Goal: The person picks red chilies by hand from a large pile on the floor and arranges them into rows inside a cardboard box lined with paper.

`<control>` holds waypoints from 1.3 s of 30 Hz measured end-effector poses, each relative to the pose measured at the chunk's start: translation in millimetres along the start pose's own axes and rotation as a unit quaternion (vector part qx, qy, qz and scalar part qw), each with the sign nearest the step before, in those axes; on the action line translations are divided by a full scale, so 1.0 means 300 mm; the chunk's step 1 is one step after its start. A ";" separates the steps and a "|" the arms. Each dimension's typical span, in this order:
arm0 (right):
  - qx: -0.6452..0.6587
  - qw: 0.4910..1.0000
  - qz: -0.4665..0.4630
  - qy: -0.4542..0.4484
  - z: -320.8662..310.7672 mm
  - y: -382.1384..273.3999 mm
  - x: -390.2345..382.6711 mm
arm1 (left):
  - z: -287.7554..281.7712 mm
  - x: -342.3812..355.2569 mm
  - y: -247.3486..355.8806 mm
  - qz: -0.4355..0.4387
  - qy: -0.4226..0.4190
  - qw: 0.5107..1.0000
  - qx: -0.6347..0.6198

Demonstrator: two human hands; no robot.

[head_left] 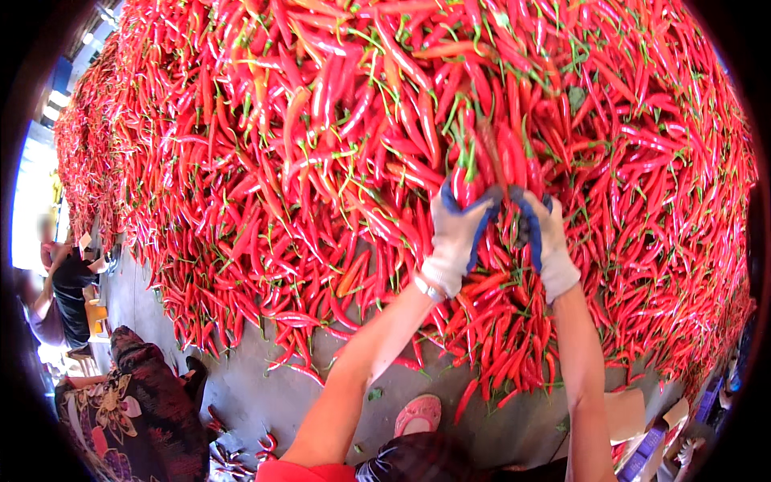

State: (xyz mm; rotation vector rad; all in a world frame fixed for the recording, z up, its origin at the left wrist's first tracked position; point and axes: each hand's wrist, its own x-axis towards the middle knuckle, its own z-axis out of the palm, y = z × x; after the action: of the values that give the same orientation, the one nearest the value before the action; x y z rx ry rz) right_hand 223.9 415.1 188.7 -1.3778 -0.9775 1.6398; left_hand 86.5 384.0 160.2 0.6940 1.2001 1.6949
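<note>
Gripping a chili bunch (494,173) from the red chili pile (321,161), left hand (456,237) and right hand (548,241) fingers clamped; best pull gently, avoiding a slide.

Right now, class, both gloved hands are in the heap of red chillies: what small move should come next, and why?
Probably draw both hands back toward the body, pulling a bunch free. The left hand and right hand, in white gloves with blue fingertips, are side by side, fingers dug into the chilli heap around a few chillies. They seem to have a grip, though the fingers are partly hidden.
</note>
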 end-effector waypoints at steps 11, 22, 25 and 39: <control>-0.083 0.992 0.083 0.040 -0.254 0.335 -0.235 | -0.177 -0.514 -0.215 -0.325 0.093 0.929 -0.149; -0.003 0.996 -0.045 0.077 -0.348 0.306 -0.387 | -0.543 -0.553 0.042 -0.276 -0.208 0.934 0.090; 0.027 0.996 -0.040 0.075 -0.354 0.324 -0.379 | -0.793 -0.646 0.136 -0.331 -0.265 0.840 0.340; -0.410 0.884 -0.175 -0.138 -0.050 0.370 -0.692 | -0.661 -0.858 -0.025 -0.498 -0.140 0.852 -0.079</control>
State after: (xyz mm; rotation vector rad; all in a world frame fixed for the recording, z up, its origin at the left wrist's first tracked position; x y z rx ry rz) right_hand 255.1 182.1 169.5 -1.3558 -2.1249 1.1860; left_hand 32.2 70.2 95.7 0.1225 0.9292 0.7594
